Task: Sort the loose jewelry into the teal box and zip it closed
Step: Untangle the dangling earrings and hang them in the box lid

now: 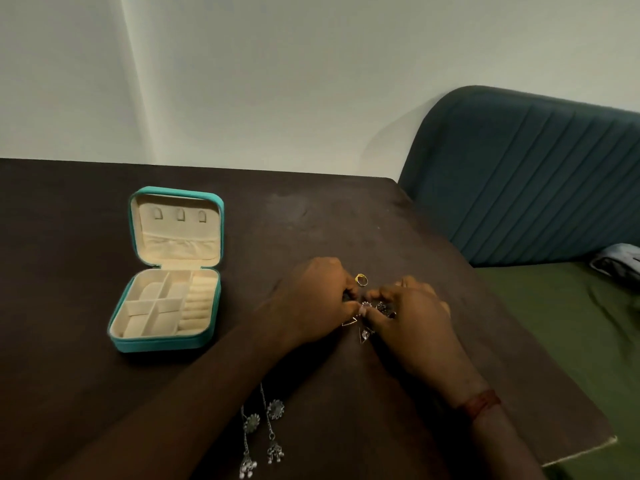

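The teal box (166,342) lies open at the left of the dark table (86,220), its cream lid up and its compartments bare. My left hand (311,299) and my right hand (412,320) meet over a small heap of silver jewelry (367,318); the fingertips of both pinch pieces of it. Triangular silver pendants (363,336) hang below the fingers. A gold ring (361,279) lies just beyond the hands. Two long silver flower earrings (263,431) with dangling ends rest near the front edge, under my left forearm.
A teal padded headboard (526,174) and a green-sheeted bed (561,327) adjoin the table's right edge. A grey cloth item (620,263) lies on the bed at far right. A pale wall stands behind the table.
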